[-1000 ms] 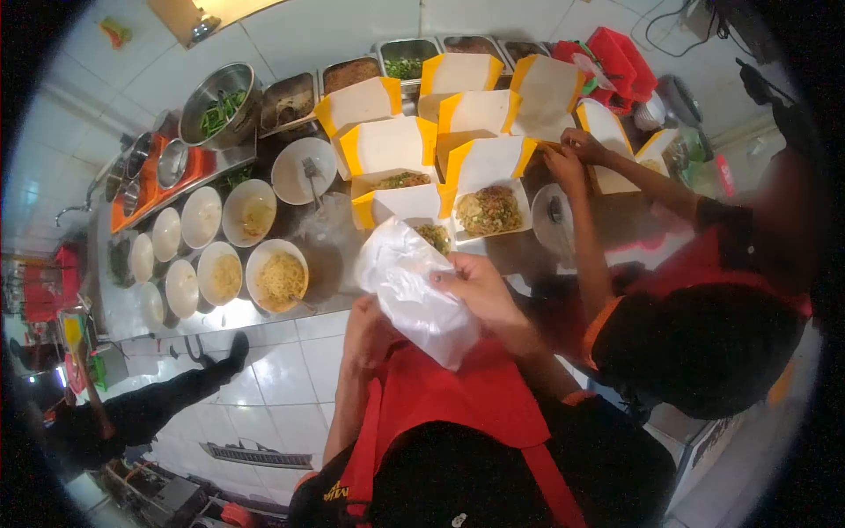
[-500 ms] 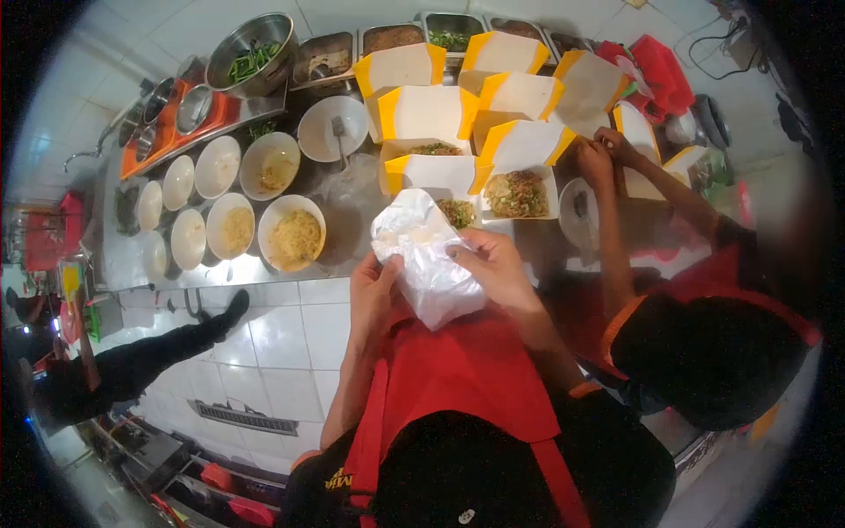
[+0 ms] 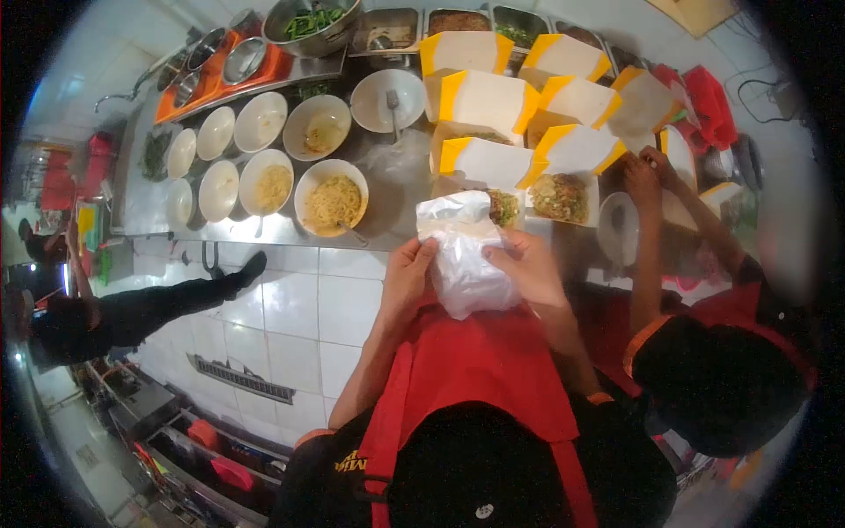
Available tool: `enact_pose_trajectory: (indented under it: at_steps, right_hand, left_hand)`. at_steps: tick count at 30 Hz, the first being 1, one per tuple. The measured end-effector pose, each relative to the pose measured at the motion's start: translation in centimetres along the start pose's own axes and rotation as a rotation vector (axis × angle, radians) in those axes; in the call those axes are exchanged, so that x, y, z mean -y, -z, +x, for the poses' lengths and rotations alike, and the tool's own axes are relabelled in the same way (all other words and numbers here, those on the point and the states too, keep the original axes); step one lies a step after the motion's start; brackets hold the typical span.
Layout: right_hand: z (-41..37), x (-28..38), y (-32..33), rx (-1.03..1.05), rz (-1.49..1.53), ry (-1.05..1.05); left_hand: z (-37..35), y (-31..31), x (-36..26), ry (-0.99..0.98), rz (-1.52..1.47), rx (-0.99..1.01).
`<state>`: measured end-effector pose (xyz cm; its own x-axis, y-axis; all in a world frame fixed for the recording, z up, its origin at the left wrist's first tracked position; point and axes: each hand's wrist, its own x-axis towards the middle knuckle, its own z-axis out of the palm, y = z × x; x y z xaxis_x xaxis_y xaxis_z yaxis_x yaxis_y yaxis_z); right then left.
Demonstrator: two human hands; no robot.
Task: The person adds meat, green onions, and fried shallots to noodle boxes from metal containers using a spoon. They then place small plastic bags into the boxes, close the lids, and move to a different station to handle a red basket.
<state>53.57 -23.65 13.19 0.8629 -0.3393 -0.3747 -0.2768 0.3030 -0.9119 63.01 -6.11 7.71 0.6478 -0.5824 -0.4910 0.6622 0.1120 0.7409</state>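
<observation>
A white plastic bag (image 3: 471, 264) hangs upright between my hands, in front of my red apron. My left hand (image 3: 407, 275) pinches its left edge near the top. On the right edge, my right hand (image 3: 526, 266) grips the plastic with thumb and fingers. Just beyond the bag stands an open yellow-and-white box (image 3: 491, 165) with food in it, partly hidden by the bag. To its right is another open box (image 3: 568, 150) holding noodles with chopped toppings (image 3: 560, 197).
Several bowls, one of noodles (image 3: 334, 201), stand at the left on the steel counter (image 3: 387, 216). More open boxes and metal trays (image 3: 385, 31) fill the back. A co-worker's arms (image 3: 650, 220) reach in at the right. Another person (image 3: 132, 308) is at far left.
The view has shifted, so the counter items appear farther right and higher. Between my hands the bag has straightened and now hangs more upright.
</observation>
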Motion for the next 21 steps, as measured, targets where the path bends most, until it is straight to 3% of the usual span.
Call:
enact_pose_trajectory:
  at_steps: [13,15,19,21]
  right_hand:
    - [0.6,-0.9,0.8,-0.110,-0.081,0.121]
    - [0.5,-0.2,0.1,-0.164,0.135,0.067]
    - [0.8,-0.9,1.1,-0.071,0.002,0.113]
    - [1.1,-1.4,1.0,-0.096,0.108,0.173]
  left_hand:
    - [0.2,0.6,-0.1,-0.084,-0.023,-0.113]
    - [0.1,0.4,-0.5,-0.124,0.004,-0.124]
    - [-0.5,-1.2,-1.5,-0.094,-0.054,-0.090]
    - [-1.0,-2.3,-2.4,-0.151,-0.022,-0.144]
